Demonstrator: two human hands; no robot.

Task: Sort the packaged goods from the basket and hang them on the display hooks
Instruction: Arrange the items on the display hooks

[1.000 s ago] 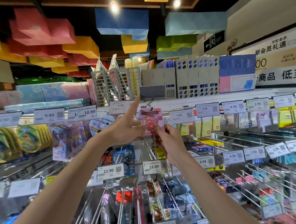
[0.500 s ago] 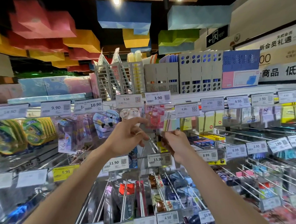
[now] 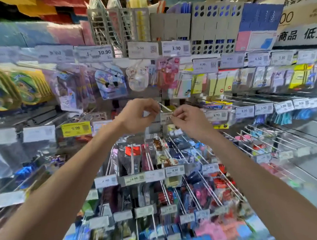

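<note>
Standing by the rack, I see both arms stretched out at chest height. The left hand (image 3: 138, 115) and the right hand (image 3: 190, 120) are close together but not touching. A thin hook prong (image 3: 164, 107) slants through the gap between them. The fingers of both hands are curled in, with the tips near that prong. The picture is smeared with motion, so I cannot tell whether either hand pinches the wire, holds something small, or holds nothing.

The basket is out of sight. The one packaged item I can pick out is a pink pack (image 3: 167, 73). It hangs on the top row just under the 3.90 price tag (image 3: 175, 48), above the hands and apart from them. Beside it on the left hangs a clear blister pack (image 3: 137, 77). Lower rows of display hooks (image 3: 176, 146) run out towards me, loaded with more packs.

Goods like these look very light, a thin card back with a moulded plastic front. I judge the card to be fairly stiff and the plastic glossy and a little slippery. Squeezing the bubble would probably dent it. The best hold is likely a thumb-and-finger pinch on the flat card at the top, either side of the hang hole. That leaves the hole clear to line up with the hook tip. The other hand can steady the wire, since these long prongs look springy.
</note>
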